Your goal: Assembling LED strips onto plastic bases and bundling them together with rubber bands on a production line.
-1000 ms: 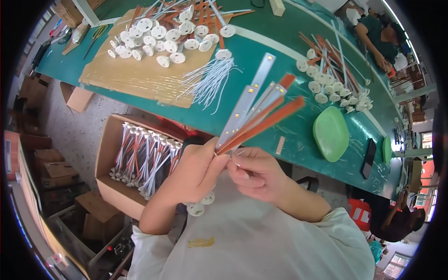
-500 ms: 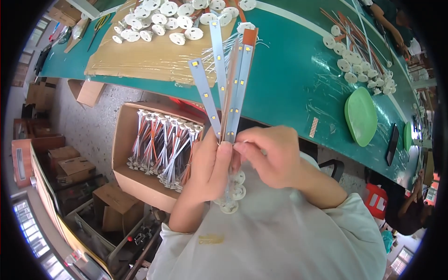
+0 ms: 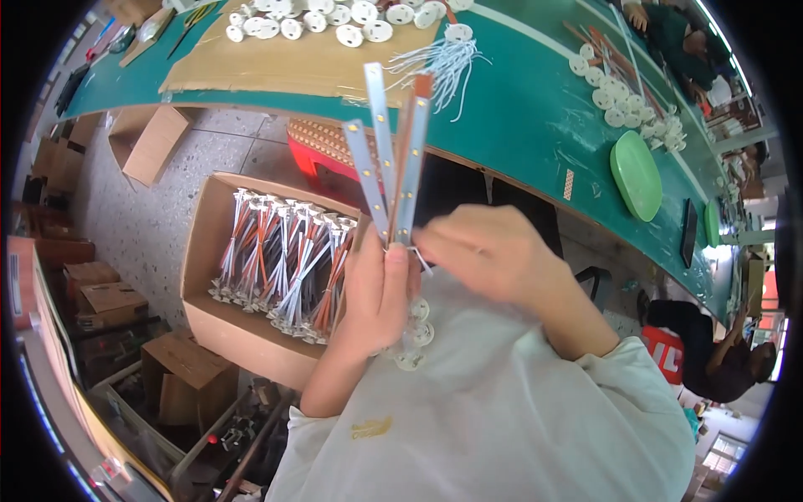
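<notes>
My left hand (image 3: 372, 297) is closed round a bundle of LED strips (image 3: 408, 188), held upright in front of my chest. Their upper ends fan out; some are bluish-white with small yellow chips, one has a brown-orange back. White round end discs (image 3: 422, 334) hang below the hand. A thin white tie (image 3: 425, 262) circles the bundle at my left thumb, its tail sticking out to the right. Just right of it is my right hand (image 3: 502, 251), fingers curled and smeared by motion, so whether it grips the tail is unclear.
A cardboard box (image 3: 251, 345) of bundled strips stands left of me. On the green table (image 3: 527, 109) lie white ties (image 3: 447, 71), white discs (image 3: 350, 35) on cardboard, more disc-ended strips (image 3: 615, 100) and a green tray (image 3: 636, 176). A red stool (image 3: 305, 163) sits under the edge.
My right hand has shifted slightly up and right from the tie and is now blurred; the tail shows more. The left hand keeps its hold. The whole view has shifted.
</notes>
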Demonstrator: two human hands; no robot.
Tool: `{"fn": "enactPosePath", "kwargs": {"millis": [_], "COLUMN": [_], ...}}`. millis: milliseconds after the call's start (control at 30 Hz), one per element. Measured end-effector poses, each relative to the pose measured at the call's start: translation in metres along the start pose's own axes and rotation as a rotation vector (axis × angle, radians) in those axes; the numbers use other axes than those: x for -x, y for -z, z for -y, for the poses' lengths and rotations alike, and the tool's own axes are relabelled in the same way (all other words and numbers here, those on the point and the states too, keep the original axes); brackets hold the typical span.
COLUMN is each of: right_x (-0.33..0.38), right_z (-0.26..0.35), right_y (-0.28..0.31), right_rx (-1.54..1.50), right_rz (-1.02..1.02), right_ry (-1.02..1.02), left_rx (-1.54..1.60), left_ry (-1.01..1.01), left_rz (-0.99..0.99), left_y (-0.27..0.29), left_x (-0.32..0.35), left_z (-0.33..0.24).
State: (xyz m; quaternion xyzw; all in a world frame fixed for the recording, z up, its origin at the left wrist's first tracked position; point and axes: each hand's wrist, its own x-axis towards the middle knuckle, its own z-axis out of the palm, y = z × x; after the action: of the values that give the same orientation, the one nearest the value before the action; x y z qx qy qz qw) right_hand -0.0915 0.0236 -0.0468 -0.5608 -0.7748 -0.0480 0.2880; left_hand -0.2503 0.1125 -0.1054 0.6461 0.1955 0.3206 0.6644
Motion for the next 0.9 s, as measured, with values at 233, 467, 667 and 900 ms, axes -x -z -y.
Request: {"fn": "enactPosePath", "kwargs": {"millis": [233,467,667,900], "right_x": [-0.002,0.007,0.007,-0.003], "right_z": [0.025,0.037,0.015,0.022], "right_y": [-0.042,-0.062,-0.057,-0.067], "right_rx": [-0.341,-0.963,-0.044,-1.112], "right_rz": [-0.090,-0.245,-0.044,-0.039], "right_ry": [-0.091,-0.890,-0.154,-1.119], "left_rx": [-0.116,-0.231,-0.065,-0.030], "left_ry": [-0.020,-0.148,-0.159,-0.143], "left_rz": [0.034,-0.113,0.096,0.085], "left_y": [0.018,0.012,0.032,0.044], "left_x": [0.021,0.012,0.000,0.007], "left_z": [-0.006,0.020,0.022,0.029]}}
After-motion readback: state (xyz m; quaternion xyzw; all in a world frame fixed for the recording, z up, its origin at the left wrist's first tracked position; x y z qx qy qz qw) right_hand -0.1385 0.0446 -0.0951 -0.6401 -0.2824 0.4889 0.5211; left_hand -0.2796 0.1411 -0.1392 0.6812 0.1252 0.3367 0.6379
